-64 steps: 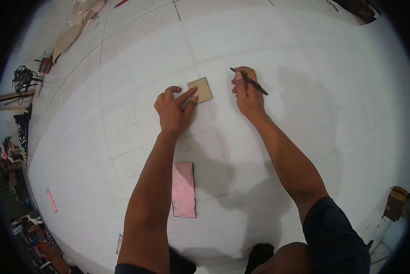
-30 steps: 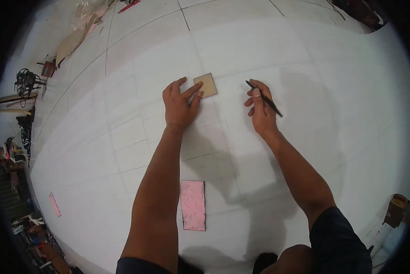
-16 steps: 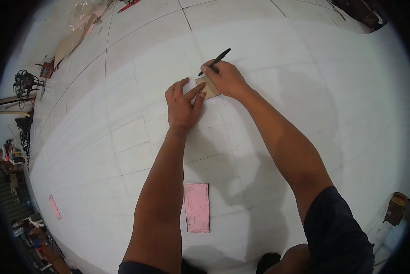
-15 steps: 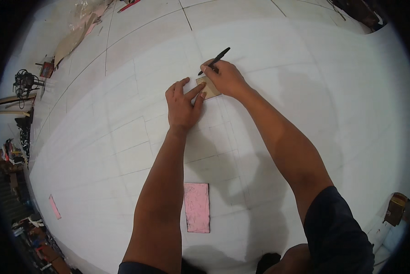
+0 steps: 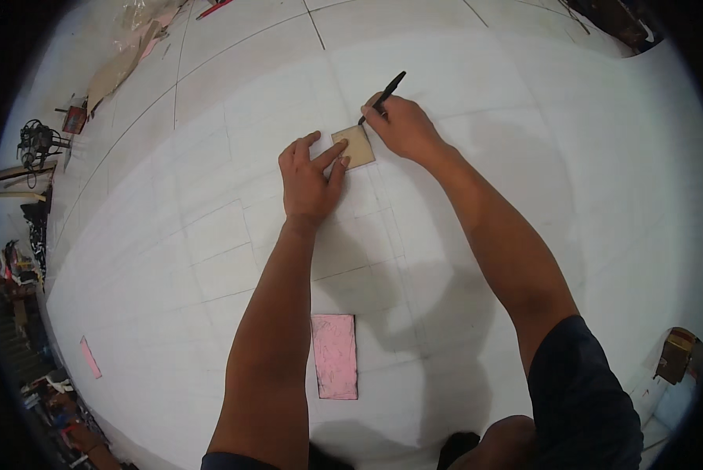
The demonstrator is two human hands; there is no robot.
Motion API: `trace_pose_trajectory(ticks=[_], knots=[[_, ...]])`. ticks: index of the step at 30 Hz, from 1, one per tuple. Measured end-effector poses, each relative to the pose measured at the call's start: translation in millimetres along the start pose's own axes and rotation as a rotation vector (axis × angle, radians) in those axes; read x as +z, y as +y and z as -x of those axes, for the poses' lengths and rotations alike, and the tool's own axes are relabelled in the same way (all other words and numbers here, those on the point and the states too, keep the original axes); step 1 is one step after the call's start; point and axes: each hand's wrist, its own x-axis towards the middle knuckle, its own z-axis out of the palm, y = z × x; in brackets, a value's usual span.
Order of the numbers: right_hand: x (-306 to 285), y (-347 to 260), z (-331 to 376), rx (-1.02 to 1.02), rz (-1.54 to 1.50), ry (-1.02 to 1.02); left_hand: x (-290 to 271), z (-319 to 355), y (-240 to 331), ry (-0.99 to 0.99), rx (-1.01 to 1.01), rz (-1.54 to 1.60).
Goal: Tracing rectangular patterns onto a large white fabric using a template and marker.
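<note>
A small tan square piece [image 5: 357, 146] lies flat on a large white sheet [image 5: 477, 172]. My left hand [image 5: 308, 176] rests at its left side, fingers spread, with fingertips pressing on the piece. In my right hand [image 5: 402, 129] a black pen [image 5: 390, 88] is gripped, slanted, its tip at the piece's far edge near the right corner. Thin pencil-like lines run over the sheet, several of them forming rectangles to the left of and below the hands.
A pink rectangle with dark edges [image 5: 335, 357] lies near me, beside my left forearm. A narrow pink strip [image 5: 90, 356] is at the far left. Tools and clutter line the left edge, including a dark metal device [image 5: 39, 145]. A brown box-like object [image 5: 675, 356] sits at right.
My right hand has moved right with the pen, its tip sliding along the far edge of the tan piece toward the right corner. My left hand still presses on the piece.
</note>
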Motion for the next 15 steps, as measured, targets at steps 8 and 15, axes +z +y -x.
trace_pose_trajectory(ticks=[8,15], knots=[[-4.5,7.7,0.2,-0.073,0.145,0.006,1.8,-1.7,3.7,0.001,0.006,-0.004],[-5.4,13.0,51.5,-0.464,0.27,-0.044,-1.3,-0.1,3.0,-0.017,-0.032,0.006]])
